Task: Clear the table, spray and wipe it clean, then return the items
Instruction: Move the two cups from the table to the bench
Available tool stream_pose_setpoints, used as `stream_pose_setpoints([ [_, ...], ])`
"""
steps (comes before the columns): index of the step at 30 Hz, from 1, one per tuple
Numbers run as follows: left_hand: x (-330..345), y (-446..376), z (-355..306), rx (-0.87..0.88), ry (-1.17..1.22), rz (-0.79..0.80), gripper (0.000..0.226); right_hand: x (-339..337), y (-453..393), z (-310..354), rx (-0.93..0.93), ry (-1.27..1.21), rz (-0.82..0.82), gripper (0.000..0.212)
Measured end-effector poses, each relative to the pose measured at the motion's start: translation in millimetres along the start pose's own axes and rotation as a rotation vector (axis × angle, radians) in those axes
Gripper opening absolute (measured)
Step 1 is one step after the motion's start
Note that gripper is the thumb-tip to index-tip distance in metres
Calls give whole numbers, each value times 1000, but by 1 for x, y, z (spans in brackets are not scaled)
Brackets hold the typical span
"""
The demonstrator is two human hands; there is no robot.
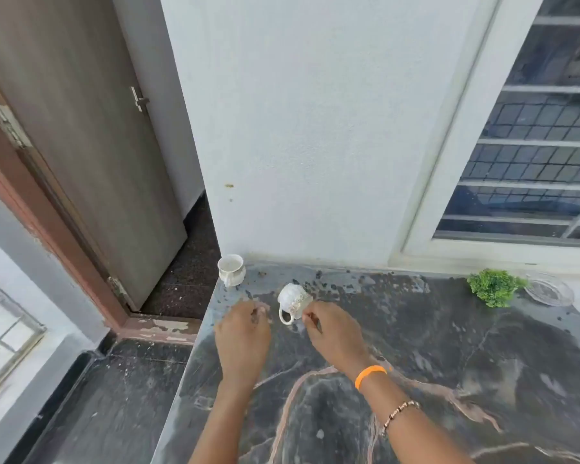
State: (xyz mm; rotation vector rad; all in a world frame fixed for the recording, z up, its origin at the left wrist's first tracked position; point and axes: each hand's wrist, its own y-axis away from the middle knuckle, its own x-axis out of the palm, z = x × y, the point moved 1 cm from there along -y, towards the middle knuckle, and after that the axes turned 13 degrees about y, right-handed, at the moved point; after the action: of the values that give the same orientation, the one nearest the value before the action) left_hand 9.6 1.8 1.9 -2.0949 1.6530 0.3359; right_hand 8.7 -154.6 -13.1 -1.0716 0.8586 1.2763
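A dark marble table fills the lower right, with dark specks scattered along its far edge. At the table's far left corner a white cup stands upright. A second white patterned cup is tipped over, its handle pointing toward me. My right hand pinches this cup's right side with the fingertips. My left hand hovers just left of it, fingers curled together, with nothing visible in them.
At the back right of the table are a small green plant and a clear glass dish. A white wall runs behind the table, with a barred window at right. The table's left edge drops to the floor by a grey door.
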Motion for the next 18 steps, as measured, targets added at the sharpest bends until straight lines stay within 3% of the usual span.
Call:
stream_pose_setpoints([
  [4, 2, -23, 44, -204, 85, 41, 17, 45, -13, -1, 228, -38, 196, 20],
  [10, 12, -78, 95, -355, 122, 106, 37, 96, -36, 1, 568, -170, 241, 16],
  [13, 18, -104, 111, -416, 182, 112, 11, 111, -48, 4, 678, -292, 251, 25],
  [15, 22, -121, 119, -413, 201, 129, 8, 120, -57, 6, 768, -404, 216, 33],
  [18, 29, -140, 125, -414, 291, 139, 40, 130, -64, 11, 910, -502, 155, 40],
])
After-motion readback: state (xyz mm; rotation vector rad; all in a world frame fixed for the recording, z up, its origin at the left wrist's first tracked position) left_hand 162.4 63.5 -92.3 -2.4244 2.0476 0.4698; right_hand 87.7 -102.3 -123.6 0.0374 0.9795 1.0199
